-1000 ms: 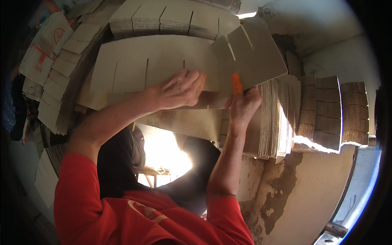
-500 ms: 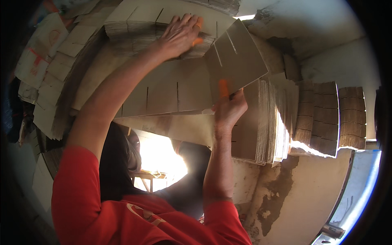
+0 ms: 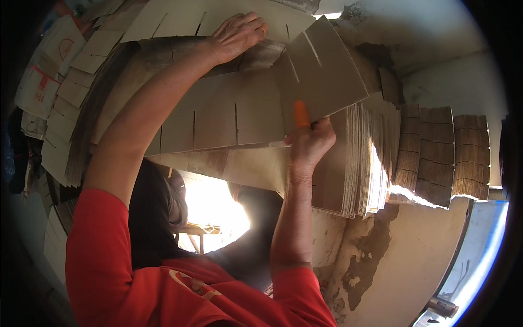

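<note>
My right hand (image 3: 311, 143) grips a slotted cardboard sheet (image 3: 327, 65) near its bottom edge, its orange-covered thumb lying along the face. This sheet stands tilted up over a long slotted cardboard piece (image 3: 215, 114) lying across in front of me. Farther off, my left hand (image 3: 239, 35) is closed at the near edge of a pale slotted top sheet (image 3: 180, 22). Its fingers bend over the sheet, one with an orange cover, and the thumb is hidden. Below that sheet shows the dark side of a stack of cardboard (image 3: 180, 49).
Right of my right hand stands a thick bundle of upright cardboard sheets (image 3: 354, 163). Beyond it are brown slotted bundles (image 3: 436, 155). Overlapping cardboard pieces (image 3: 90, 52) are piled at the left. A stained wall (image 3: 403, 261) lies at the lower right, and bright light shows between my legs.
My left hand has moved slightly up and left, and the pale top sheet has shifted left with it. The tilted sheet in my right hand has swung a little to the right.
</note>
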Tool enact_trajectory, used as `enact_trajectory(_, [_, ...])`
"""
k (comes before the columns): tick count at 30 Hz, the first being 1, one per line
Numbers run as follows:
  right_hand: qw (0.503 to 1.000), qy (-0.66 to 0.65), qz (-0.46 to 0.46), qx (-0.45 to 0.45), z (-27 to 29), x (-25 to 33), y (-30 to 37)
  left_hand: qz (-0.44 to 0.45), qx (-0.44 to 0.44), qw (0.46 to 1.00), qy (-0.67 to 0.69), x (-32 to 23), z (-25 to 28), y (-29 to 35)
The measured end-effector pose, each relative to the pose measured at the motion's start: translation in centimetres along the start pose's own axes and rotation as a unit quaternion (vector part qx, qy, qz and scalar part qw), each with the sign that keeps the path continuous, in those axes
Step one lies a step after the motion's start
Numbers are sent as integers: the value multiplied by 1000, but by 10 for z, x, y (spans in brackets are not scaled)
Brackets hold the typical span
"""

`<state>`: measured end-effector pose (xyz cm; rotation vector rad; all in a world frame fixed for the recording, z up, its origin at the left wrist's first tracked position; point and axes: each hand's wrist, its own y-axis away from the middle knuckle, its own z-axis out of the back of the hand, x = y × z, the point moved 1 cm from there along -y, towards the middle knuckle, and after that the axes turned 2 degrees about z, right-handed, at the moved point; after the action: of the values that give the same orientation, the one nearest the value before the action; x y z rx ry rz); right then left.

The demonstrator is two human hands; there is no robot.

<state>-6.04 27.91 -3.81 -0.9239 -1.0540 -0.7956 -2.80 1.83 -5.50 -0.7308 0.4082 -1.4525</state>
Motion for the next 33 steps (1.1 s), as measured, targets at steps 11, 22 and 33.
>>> enact_trajectory(11, [999, -36, 21, -4, 4, -12, -2, -43, -59, 995, -61, -9, 12, 12])
enact_trajectory(22, [997, -68, -26, 32, 6, -10, -2, -40, -20, 998, -38, -39, 27, 19])
enact_trajectory(33, [991, 36, 127, -9, 7, -3, 0, -120, 37, 985, -115, -91, 67, 38])
